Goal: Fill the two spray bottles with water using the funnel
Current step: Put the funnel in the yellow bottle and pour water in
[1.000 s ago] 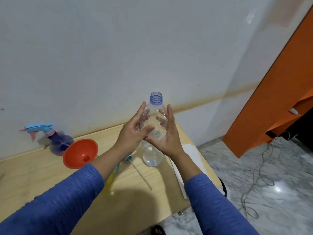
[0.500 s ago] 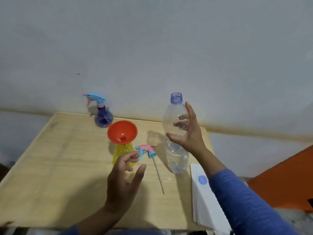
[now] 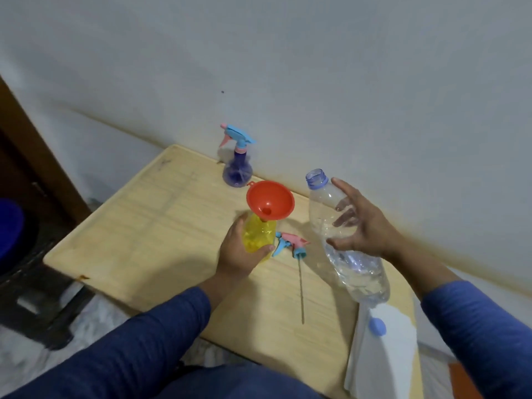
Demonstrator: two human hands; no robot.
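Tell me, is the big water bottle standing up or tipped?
Tipped: the water bottle is off the table, leaning toward the funnel.

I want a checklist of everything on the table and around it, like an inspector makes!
Surface: wooden table set against a white wall.
Job's things: orange funnel sits in the open yellow spray bottle; its sprayer head lies on the table beside it; purple spray bottle stands capped by the wall; water bottle is uncapped and tilted.
Clutter: white paper with a blue cap on it.
Hands: left hand holds the yellow bottle; right hand holds the water bottle.
Cables: nothing seen.
Surroundings: dark stool at left.
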